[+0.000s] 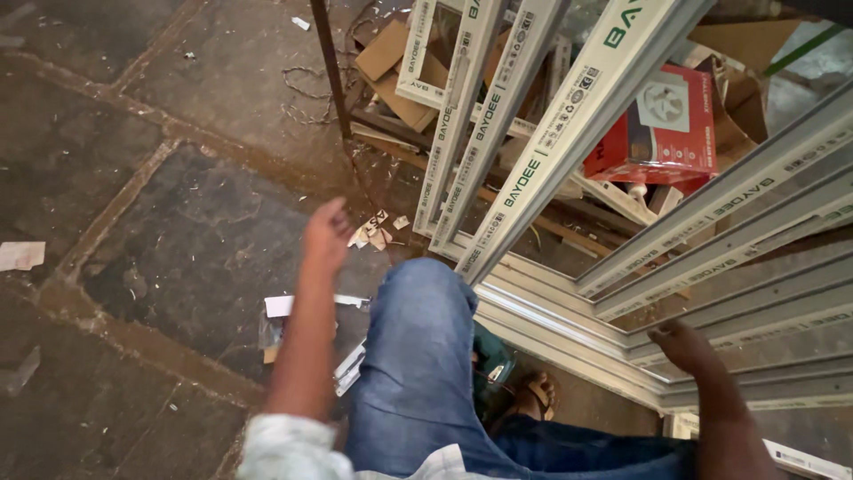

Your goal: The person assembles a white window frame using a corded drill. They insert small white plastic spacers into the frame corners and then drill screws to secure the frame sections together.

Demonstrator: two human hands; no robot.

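White window frame steadied by one hand

The right hand [680, 342] is pressed on the white frame profiles [755, 293], grip unclear; the left hand [324, 233] is held empty, loosely curled.

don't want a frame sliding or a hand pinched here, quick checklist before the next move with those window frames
1. Right hand has contact with the grey frame section: ok, it rests on the profile, though the grip itself cannot be judged.
2. Left hand free: ok, it hangs over the stone floor holding nothing.
3. Leaning white frames steady: cannot tell, they stand tilted against each other.
4. Footing: not ok, paper scraps and offcuts lie beside the knee.
5. Sandalled foot clear of the frames: not ok, it sits close under the grey section.
6. Red box clear of the frames: cannot tell.
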